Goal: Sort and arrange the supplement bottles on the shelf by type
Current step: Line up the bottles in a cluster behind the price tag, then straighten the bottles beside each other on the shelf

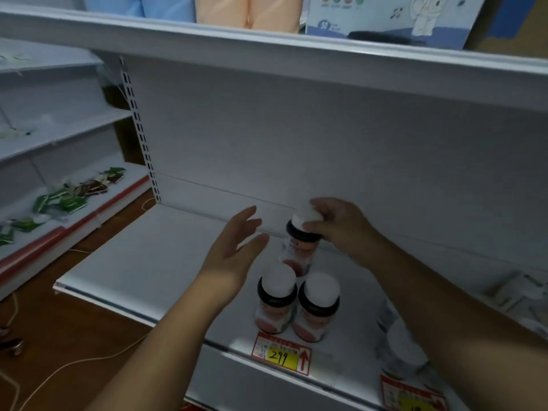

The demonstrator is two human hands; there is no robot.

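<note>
On the shelf (pixel 142 262), behind two matching bottles (pixel 277 301) at the front edge, the right hand (pixel 341 229) grips a third bottle (pixel 299 247) by its white cap. The left hand (pixel 234 256) hovers beside it, fingers straight, holding nothing. Rigid, smooth and probably light, it seems safest held around the cap or neck.

Handwritten "299" on the yellow field of the price tag (pixel 281 353) at the shelf's front edge, with a red arrow pointing up beside it. "50" on the blue box (pixel 385 19) on the upper shelf. Bottle labels too blurred to read.
</note>
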